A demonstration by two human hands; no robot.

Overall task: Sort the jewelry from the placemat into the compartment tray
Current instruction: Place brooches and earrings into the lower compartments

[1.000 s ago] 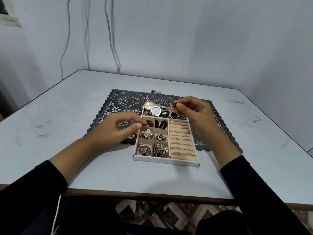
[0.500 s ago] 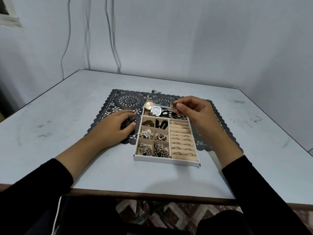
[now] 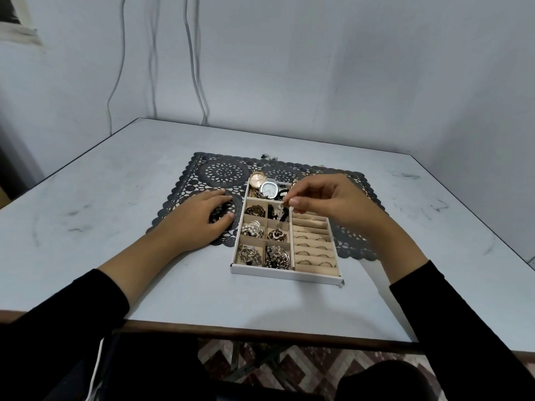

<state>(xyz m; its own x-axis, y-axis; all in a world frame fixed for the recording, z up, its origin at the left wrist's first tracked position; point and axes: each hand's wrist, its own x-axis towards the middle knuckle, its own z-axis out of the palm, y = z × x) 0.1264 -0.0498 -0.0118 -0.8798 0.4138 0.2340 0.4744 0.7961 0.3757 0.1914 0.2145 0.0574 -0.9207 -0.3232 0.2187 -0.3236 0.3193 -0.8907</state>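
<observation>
Much here is hard to read. The left hand (image 3: 199,219) lies palm-down on the placemat (image 3: 223,172), just beside the left wall of the tray (image 3: 286,272). A dark lump (image 3: 216,215) shows between its thumb and curved fingers. Whether the grip closes on the lump or only covers it I cannot tell, nor what the lump is. The right hand (image 3: 327,201) hides the tray's far right corner and part of its far compartment. Its grip is narrow: thumb and forefinger pinch a small silvery piece (image 3: 280,211). The piece hangs blurred above the right-hand small compartment of the second row, over black items there, and its exact form cannot be made out.

The tray is white card lined in beige. Its near end sits on the bare bench (image 3: 115,175) toward the near edge, and its far end sits on the placemat. The wide far compartment holds a gold-faced watch (image 3: 257,179) and a silver-faced watch (image 3: 269,190). Six small compartments on the left hold metal brooches (image 3: 252,229) and dark pieces; the slotted section on the right holds rings (image 3: 314,247). A tiny dark thing (image 3: 267,156) lies at the placemat's far edge — too small to name. Black sleeves (image 3: 434,299) are cut off at the bottom of the frame.
</observation>
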